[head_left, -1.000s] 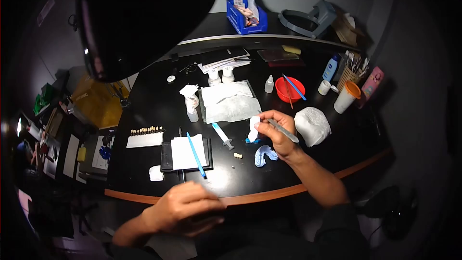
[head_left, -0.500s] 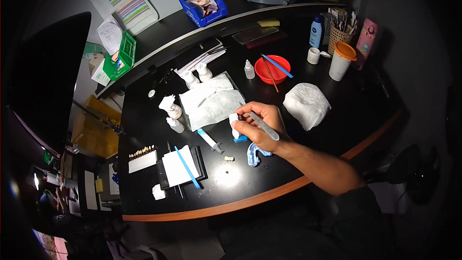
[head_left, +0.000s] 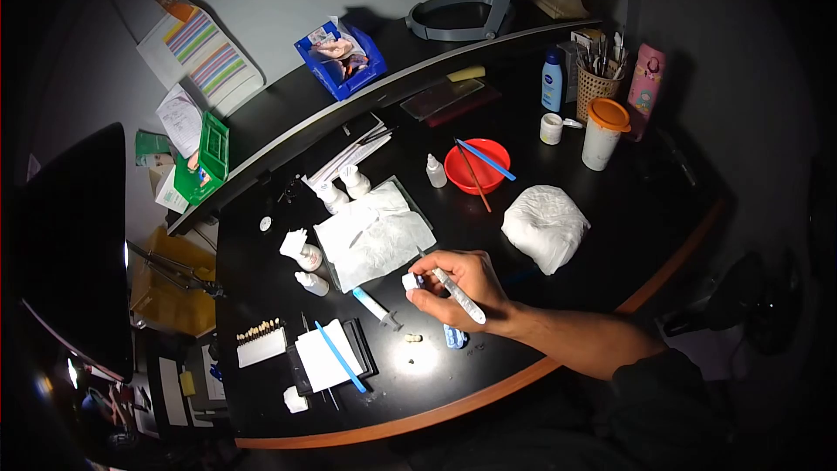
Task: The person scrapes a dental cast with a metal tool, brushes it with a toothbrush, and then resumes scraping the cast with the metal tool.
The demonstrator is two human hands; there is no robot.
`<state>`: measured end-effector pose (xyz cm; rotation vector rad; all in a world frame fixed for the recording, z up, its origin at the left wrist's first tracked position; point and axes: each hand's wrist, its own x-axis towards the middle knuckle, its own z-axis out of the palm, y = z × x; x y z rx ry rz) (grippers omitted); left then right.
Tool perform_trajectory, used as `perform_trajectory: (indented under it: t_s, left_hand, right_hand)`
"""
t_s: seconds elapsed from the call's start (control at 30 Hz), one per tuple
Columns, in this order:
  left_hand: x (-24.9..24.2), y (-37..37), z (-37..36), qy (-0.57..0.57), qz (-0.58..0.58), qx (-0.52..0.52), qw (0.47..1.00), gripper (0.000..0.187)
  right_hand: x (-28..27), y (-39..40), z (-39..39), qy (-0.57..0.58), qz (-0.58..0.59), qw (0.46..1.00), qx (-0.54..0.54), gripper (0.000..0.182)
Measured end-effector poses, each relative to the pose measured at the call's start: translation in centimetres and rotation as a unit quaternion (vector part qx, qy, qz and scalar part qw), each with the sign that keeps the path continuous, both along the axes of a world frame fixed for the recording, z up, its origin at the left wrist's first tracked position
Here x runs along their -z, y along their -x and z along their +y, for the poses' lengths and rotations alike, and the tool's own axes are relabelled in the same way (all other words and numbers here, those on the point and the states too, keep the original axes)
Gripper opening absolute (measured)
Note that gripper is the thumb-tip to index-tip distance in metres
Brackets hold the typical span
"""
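Observation:
My right hand [head_left: 466, 286] is closed over the desk, pinching a small white piece [head_left: 412, 281] between thumb and fingers. A slim tool with a pale handle [head_left: 460, 298] also lies in its grip, pointing toward the white sheets [head_left: 375, 231]. Just below the hand, a blue dental impression [head_left: 454, 337] rests on the black desk, partly hidden. Left of it are a small tooth-coloured piece [head_left: 413, 338] and a syringe with blue contents [head_left: 377, 309]. My left hand is out of the frame.
A red bowl [head_left: 478, 176] holds a blue-handled tool and a brush. Right of it lies a white wrapped bundle [head_left: 546, 228]. White bottles [head_left: 302, 250] stand left of the sheets. A black pad [head_left: 360, 351] with white paper and a shade guide [head_left: 261, 344] lie front left.
The camera view has shifted, so the desk appears lower. My right hand still holds the white piece and tool, now covering part of the blue impression differently.

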<state>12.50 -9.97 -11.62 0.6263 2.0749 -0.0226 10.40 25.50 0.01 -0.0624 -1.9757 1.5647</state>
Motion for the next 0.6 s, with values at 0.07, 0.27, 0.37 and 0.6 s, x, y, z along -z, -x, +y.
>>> perform_trajectory:
  t_s: [0.07, 0.27, 0.37, 0.6]
  left_hand:
    - [0.0, 0.3, 0.1, 0.001, 0.001, -0.001, 1.000, 0.043]
    - [0.1, 1.2, 0.5, 0.008, -0.001, -0.001, 1.000, 0.042]
    - [0.0, 1.6, 0.8, 0.008, -0.002, -0.006, 1.000, 0.041]
    - [0.2, 2.2, 1.0, 0.013, -0.005, -0.012, 1.000, 0.041]
  right_hand:
    - [-0.2, 0.0, 0.0, 0.002, -0.003, 1.000, -0.013, 0.024]
    - [0.2, -0.2, -0.2, -0.009, 0.004, 0.999, -0.036, 0.025]
    - [-0.1, -0.4, -0.2, -0.017, 0.004, 0.999, -0.034, 0.022]
    - [0.4, -0.6, 0.1, -0.021, 0.001, 0.999, -0.045, 0.023]
